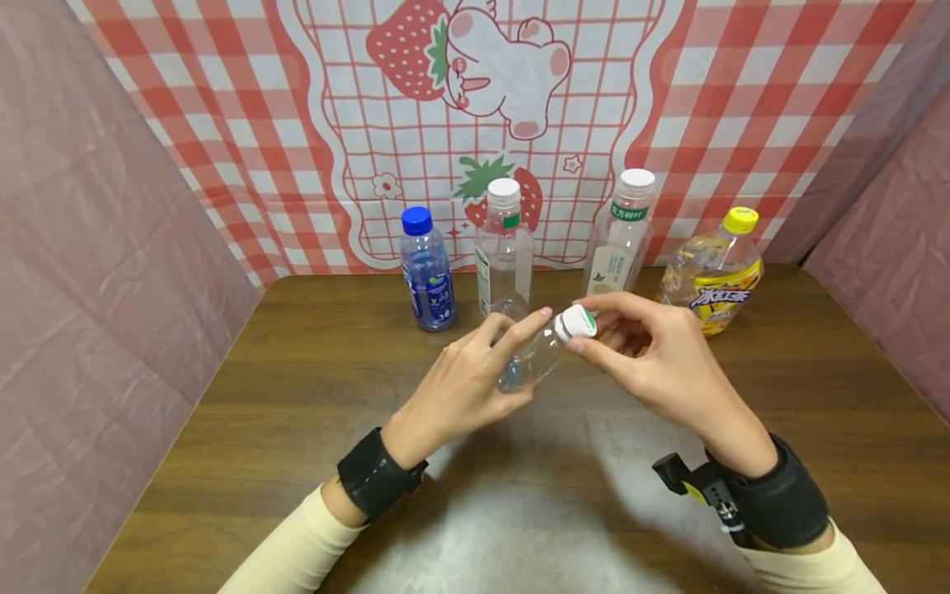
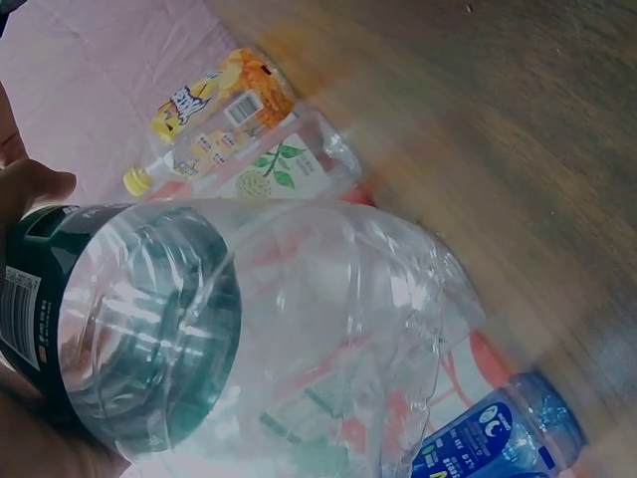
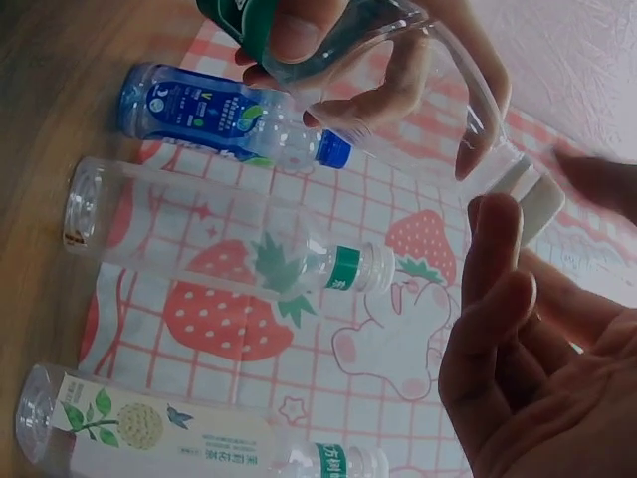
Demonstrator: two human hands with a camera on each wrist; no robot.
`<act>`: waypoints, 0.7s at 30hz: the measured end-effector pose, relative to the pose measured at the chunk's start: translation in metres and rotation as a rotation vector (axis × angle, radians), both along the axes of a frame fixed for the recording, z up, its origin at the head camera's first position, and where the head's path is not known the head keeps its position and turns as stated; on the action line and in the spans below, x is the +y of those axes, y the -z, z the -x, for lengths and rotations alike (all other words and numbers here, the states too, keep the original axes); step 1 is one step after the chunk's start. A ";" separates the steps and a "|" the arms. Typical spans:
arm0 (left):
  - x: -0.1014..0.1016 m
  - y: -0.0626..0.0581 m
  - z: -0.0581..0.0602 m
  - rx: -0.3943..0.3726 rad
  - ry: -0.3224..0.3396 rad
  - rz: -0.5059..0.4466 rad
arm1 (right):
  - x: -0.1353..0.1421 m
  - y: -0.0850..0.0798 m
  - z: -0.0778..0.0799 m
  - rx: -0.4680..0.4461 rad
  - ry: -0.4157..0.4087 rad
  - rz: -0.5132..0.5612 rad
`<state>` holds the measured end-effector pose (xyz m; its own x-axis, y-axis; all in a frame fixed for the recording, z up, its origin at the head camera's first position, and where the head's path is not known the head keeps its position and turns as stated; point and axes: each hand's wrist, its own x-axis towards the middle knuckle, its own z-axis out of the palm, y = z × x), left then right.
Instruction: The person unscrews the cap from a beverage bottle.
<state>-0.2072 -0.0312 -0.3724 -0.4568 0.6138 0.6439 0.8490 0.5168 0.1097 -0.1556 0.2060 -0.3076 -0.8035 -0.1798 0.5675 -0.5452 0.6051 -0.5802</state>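
Observation:
A clear plastic bottle (image 1: pixel 545 356) with a white cap (image 1: pixel 577 323) is tilted above the table, its neck pointing right. My left hand (image 1: pixel 466 379) grips it round the body; the left wrist view shows its green label (image 2: pixel 30 299) and its clear lower part. At the cap, my right hand (image 1: pixel 668 355) pinches with thumb and fingertips from the right side. In the right wrist view the white cap (image 3: pixel 542 207) lies between the fingers of that hand. No liquid shows inside the bottle.
Along the back of the wooden table (image 1: pixel 312 396) stand a blue-capped bottle (image 1: pixel 430 285), two clear white-capped bottles (image 1: pixel 505 256) (image 1: pixel 619 239) and a yellow-capped iced tea bottle (image 1: pixel 716 276). A red-and-white checked cloth (image 1: pixel 245 124) hangs behind them.

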 end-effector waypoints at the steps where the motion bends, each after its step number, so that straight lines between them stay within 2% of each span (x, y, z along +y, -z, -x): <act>1: 0.000 0.000 0.000 0.001 0.000 0.002 | -0.001 0.000 0.000 -0.012 0.007 0.011; 6: 0.001 0.001 -0.001 0.009 0.003 0.015 | -0.004 0.001 0.001 -0.075 0.077 0.058; 12: 0.001 0.001 -0.002 0.017 -0.007 0.024 | -0.005 0.002 0.002 -0.085 0.169 0.042; 16: 0.000 0.001 -0.002 0.018 -0.010 0.030 | -0.004 0.001 0.001 -0.095 0.150 0.052; 21: 0.000 0.000 -0.001 0.008 -0.002 0.024 | -0.001 -0.001 -0.001 -0.054 0.072 0.043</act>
<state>-0.2066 -0.0313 -0.3726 -0.4530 0.6281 0.6327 0.8490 0.5205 0.0911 -0.1543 0.2047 -0.3063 -0.8431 -0.0967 0.5290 -0.4683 0.6155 -0.6339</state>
